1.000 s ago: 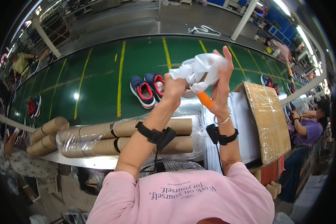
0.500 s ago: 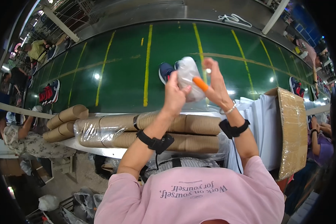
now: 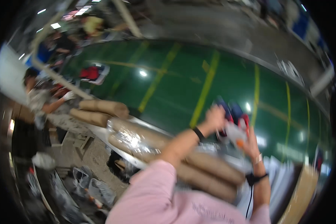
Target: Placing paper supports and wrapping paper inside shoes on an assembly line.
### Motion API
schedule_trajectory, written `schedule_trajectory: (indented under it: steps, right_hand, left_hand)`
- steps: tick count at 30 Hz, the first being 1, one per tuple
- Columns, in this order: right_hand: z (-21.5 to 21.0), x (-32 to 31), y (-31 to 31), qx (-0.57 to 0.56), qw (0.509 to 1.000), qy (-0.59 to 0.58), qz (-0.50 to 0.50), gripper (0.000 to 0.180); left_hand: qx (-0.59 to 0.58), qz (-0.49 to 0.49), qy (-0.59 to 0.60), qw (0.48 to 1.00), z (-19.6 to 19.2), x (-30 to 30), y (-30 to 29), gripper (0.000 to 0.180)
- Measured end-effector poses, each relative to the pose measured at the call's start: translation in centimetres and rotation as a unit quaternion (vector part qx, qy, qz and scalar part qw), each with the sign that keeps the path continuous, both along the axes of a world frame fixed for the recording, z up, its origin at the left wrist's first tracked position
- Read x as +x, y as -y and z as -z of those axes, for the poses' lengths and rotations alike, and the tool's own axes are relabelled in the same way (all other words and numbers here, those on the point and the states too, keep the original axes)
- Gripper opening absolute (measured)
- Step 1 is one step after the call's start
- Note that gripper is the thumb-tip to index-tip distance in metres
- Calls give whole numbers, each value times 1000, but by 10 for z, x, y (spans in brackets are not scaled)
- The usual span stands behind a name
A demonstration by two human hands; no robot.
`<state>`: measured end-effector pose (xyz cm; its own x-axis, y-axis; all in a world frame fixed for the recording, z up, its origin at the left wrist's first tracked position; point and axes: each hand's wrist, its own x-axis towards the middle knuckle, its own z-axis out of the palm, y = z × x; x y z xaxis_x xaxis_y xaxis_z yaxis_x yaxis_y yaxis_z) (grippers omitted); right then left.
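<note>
A pair of navy shoes with red parts is between my hands, over the near side of the green conveyor belt. My left hand is closed around the left side of the pair. My right hand grips the right side, with an orange cover on one finger. A white wad, apparently wrapped stuffing, lies against the near end of the shoes between the hands. Motion blur hides the fingertips and whether the wad is inside a shoe.
Corrugated brown cup-like stacks, partly in clear plastic, lie along the belt's near edge. White sheets and a cardboard box are at right. Red and navy shoes sit farther left on the belt. A co-worker is at left.
The view has swung and tilted leftward. The white wad has gone from upright between my hands to low against the shoes, and both hands have come onto the pair.
</note>
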<state>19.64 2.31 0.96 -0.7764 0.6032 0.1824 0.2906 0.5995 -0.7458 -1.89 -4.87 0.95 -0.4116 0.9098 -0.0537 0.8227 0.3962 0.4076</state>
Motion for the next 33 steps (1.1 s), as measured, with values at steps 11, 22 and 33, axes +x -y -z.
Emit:
schedule_trajectory:
  steps: [11,22,33]
  right_hand:
    - [-12,-69,8,72,988,138,23,70]
    - [189,-83,-39,425,812,373,-145,77]
    - [-13,38,-15,16,996,-42,-81,33]
  left_hand:
    - [108,119,1,987,21,-8,-28,34]
    - [80,236,-56,967,34,30,-54,24]
    - [238,316,180,901,-57,150,26,30]
